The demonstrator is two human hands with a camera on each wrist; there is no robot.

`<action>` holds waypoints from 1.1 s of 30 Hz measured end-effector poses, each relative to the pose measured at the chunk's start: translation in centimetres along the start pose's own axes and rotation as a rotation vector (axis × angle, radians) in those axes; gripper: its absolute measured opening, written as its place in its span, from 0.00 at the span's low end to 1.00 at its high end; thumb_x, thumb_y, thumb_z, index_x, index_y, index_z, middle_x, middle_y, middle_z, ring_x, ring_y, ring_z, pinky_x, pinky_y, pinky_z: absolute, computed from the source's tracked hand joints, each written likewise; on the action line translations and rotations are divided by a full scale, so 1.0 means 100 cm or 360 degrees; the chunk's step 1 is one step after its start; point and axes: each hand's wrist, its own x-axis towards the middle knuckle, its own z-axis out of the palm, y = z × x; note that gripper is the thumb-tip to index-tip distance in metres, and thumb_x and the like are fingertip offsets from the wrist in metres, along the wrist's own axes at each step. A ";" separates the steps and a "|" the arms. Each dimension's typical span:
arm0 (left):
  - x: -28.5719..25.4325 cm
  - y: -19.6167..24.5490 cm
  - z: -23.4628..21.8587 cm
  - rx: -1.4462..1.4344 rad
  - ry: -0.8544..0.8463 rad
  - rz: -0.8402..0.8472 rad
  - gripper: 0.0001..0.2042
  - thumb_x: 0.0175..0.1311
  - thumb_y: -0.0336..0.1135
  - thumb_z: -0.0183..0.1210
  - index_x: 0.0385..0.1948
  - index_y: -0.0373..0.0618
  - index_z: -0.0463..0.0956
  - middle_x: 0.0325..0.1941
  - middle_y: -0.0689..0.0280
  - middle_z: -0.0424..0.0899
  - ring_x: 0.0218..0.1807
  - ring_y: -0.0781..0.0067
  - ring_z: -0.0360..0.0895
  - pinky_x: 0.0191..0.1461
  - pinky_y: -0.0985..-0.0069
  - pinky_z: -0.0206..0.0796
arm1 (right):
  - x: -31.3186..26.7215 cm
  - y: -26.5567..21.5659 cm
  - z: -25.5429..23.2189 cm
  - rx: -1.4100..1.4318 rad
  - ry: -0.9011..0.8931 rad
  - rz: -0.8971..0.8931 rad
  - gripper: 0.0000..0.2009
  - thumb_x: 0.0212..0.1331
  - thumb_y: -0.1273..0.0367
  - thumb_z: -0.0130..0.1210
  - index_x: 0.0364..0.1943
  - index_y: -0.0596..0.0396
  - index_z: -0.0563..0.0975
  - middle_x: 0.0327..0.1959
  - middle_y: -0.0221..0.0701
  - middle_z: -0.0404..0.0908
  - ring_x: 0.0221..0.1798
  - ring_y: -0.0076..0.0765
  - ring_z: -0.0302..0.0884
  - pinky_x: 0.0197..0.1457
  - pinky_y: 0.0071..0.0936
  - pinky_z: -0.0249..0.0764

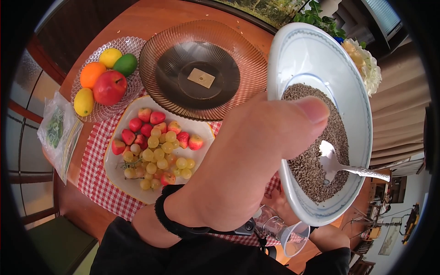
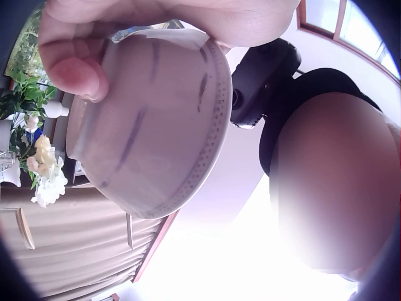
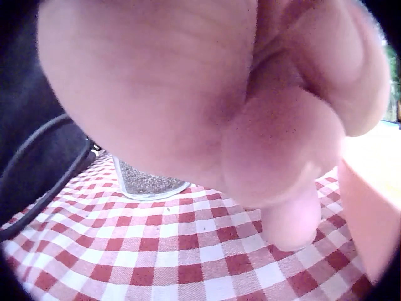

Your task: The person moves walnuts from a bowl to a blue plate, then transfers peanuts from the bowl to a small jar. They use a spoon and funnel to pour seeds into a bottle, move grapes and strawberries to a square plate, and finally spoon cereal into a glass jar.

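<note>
A white bowl (image 1: 321,50) with blue line decoration is gripped by my left hand (image 1: 247,151), the thumb over its rim and fingers (image 2: 78,78) against its outside. It is raised and tilted, with dark grainy seeds (image 1: 316,137) inside. A metal spoon (image 1: 337,165) stands in the seeds, its handle crossing the rim. My right hand (image 3: 250,119) is low over the checkered cloth, its fingers curled; I cannot tell whether they hold anything. Beside it is a clear glass vessel (image 1: 275,227) with seeds in its base (image 3: 150,182). My left forearm partly hides the right hand in the head view.
A white platter (image 1: 117,167) holds strawberries and grapes on the red-checkered cloth (image 1: 94,169). Behind it sits a large brown glass dish (image 1: 160,91). A glass plate (image 1: 75,91) of fruit and a plastic bag (image 1: 57,133) lie to the left. White flowers (image 1: 366,66) stand behind the bowl.
</note>
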 end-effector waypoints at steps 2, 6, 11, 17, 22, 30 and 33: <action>0.000 0.000 0.000 0.0008 -0.0001 -0.0001 0.15 0.67 0.36 0.48 0.48 0.34 0.71 0.43 0.62 0.79 0.47 0.73 0.77 0.49 0.74 0.70 | 0.001 0.000 0.001 0.0003 0.0000 0.0000 0.10 0.55 0.70 0.59 0.37 0.63 0.77 0.28 0.34 0.80 0.27 0.25 0.76 0.34 0.20 0.72; 0.001 0.000 -0.001 0.0003 -0.0003 -0.0004 0.15 0.67 0.36 0.48 0.48 0.34 0.71 0.43 0.62 0.79 0.47 0.73 0.77 0.48 0.74 0.70 | -0.005 0.002 -0.003 0.0052 0.0010 -0.0007 0.10 0.55 0.70 0.58 0.37 0.63 0.77 0.27 0.34 0.80 0.26 0.24 0.76 0.33 0.20 0.72; -0.001 0.006 0.000 0.0006 -0.0014 -0.0030 0.15 0.67 0.36 0.48 0.48 0.34 0.71 0.43 0.62 0.79 0.47 0.73 0.77 0.48 0.74 0.70 | -0.026 0.012 -0.031 0.0252 0.0055 -0.0050 0.10 0.55 0.70 0.58 0.37 0.63 0.77 0.27 0.33 0.80 0.25 0.24 0.76 0.32 0.19 0.72; -0.003 0.001 0.026 0.0887 0.0716 0.0412 0.26 0.58 0.44 0.50 0.53 0.33 0.68 0.50 0.54 0.78 0.49 0.64 0.76 0.55 0.71 0.66 | -0.081 0.003 -0.089 0.0688 0.0295 0.0090 0.10 0.56 0.70 0.58 0.37 0.63 0.77 0.26 0.33 0.80 0.25 0.23 0.76 0.31 0.19 0.72; -0.014 -0.010 -0.016 0.1926 0.0244 0.1102 0.12 0.66 0.29 0.47 0.48 0.35 0.71 0.54 0.56 0.74 0.54 0.67 0.73 0.60 0.71 0.64 | -0.111 -0.019 -0.100 0.1215 0.0914 -0.0070 0.11 0.58 0.67 0.57 0.37 0.62 0.79 0.11 0.28 0.74 0.12 0.21 0.70 0.15 0.16 0.63; -0.009 -0.005 0.027 0.0346 0.0569 0.0480 0.15 0.62 0.36 0.50 0.46 0.39 0.73 0.49 0.58 0.78 0.51 0.70 0.75 0.59 0.70 0.64 | -0.103 -0.025 -0.121 0.0883 0.0456 -0.0372 0.11 0.50 0.76 0.60 0.39 0.61 0.81 0.11 0.28 0.68 0.10 0.25 0.66 0.13 0.25 0.57; -0.006 -0.006 0.030 0.0350 0.0483 0.0423 0.19 0.61 0.40 0.49 0.49 0.36 0.71 0.49 0.58 0.78 0.51 0.69 0.75 0.57 0.72 0.64 | -0.103 -0.027 -0.120 0.0857 0.0467 -0.0346 0.09 0.50 0.76 0.61 0.37 0.61 0.81 0.13 0.29 0.71 0.11 0.26 0.69 0.14 0.24 0.60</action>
